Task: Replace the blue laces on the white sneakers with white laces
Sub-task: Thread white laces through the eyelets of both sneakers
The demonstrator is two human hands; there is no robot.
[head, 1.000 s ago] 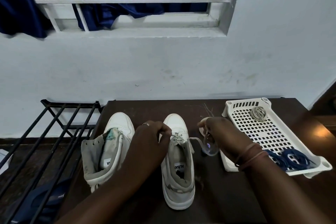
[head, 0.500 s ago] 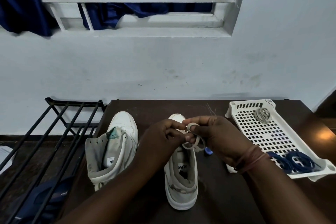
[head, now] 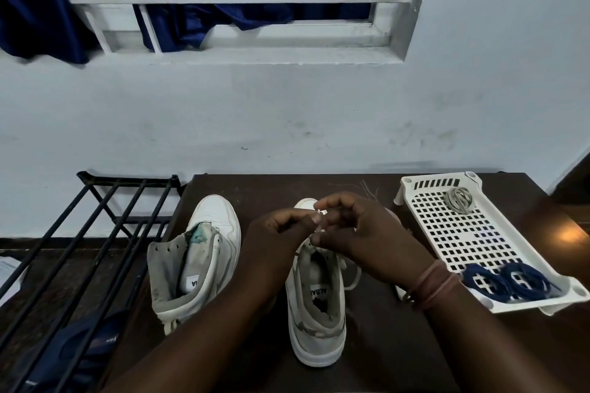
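Two white sneakers stand on the dark table, toes toward the wall. The left sneaker (head: 198,258) has bare eyelets and no lace. Over the right sneaker (head: 316,313) my left hand (head: 274,242) and my right hand (head: 364,239) meet above its tongue, both pinching a white lace (head: 322,212) between the fingertips. A loop of that lace (head: 352,277) hangs at the shoe's right side. Two coiled blue laces (head: 507,281) lie at the near end of the white tray, and a coiled white lace (head: 459,199) lies at its far end.
The white perforated tray (head: 459,233) sits on the table's right part. A black metal rack (head: 95,233) stands left of the table (head: 261,188), with a dark blue item (head: 79,344) beneath it. The wall rises right behind the table.
My right hand came in from the right side of the shoe and joined my left hand above the right sneaker; both hands now hold the white lace a little higher.
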